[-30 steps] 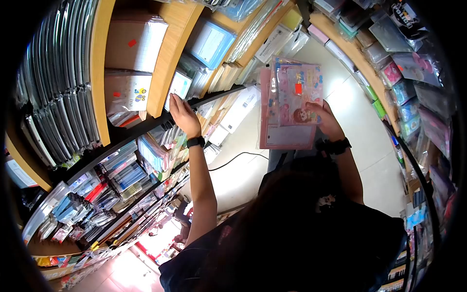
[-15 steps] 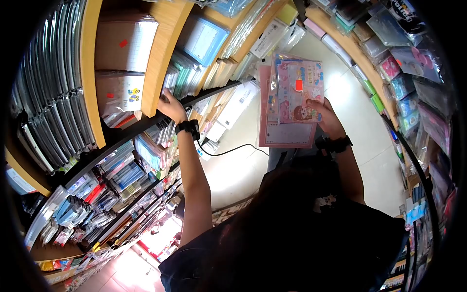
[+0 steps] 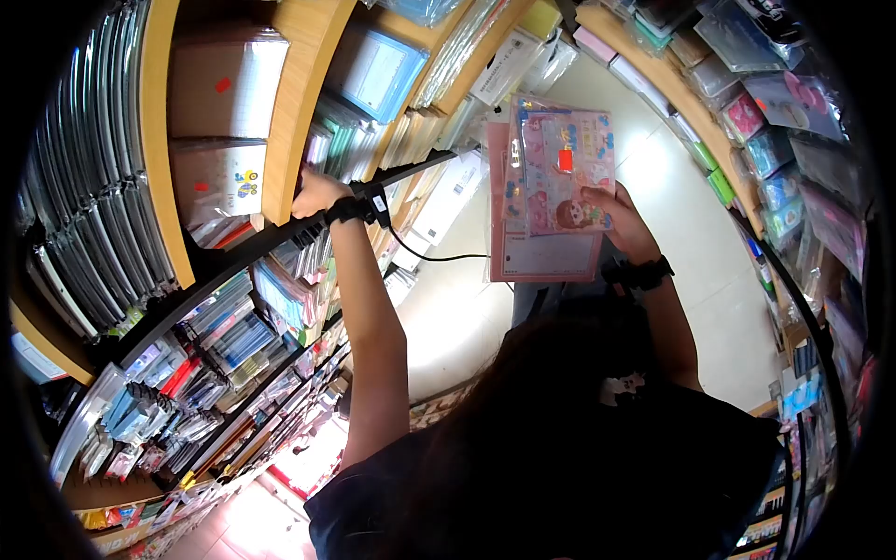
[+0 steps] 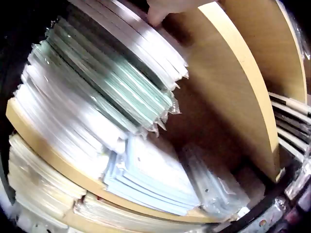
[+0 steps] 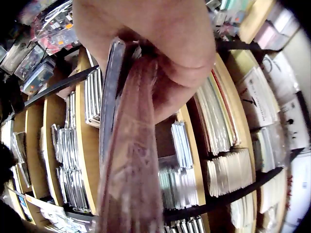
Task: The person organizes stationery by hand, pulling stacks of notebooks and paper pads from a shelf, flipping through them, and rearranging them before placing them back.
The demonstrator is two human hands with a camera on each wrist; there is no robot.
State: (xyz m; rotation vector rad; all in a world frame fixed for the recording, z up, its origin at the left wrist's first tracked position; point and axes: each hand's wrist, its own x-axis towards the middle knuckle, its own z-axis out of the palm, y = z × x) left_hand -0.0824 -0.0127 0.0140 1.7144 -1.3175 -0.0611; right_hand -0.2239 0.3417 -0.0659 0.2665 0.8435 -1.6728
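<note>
My left hand reaches into a shelf compartment, beside the wooden divider. In the left wrist view its fingertip rests at the edge of several lilac-white packs in clear film. Next to these stand pale green packs and white packs. My right hand grips a bundle of pink stationery, its thumb on top of a plastic-wrapped pack with a cartoon girl and a red sticker. In the right wrist view the bundle shows edge-on below the curled fingers.
Light blue packs sit in the same compartment as the green ones. Left of the divider are brown-backed notebooks and a dense row of black-edged folders. A black cable runs from the left wrist. Another stocked shelf curves along the right.
My left hand has moved leftward and down, from a blue-and-white pack toward the divider. Green and lilac packs now show where that pack was. The right hand still grips its pink bundle.
</note>
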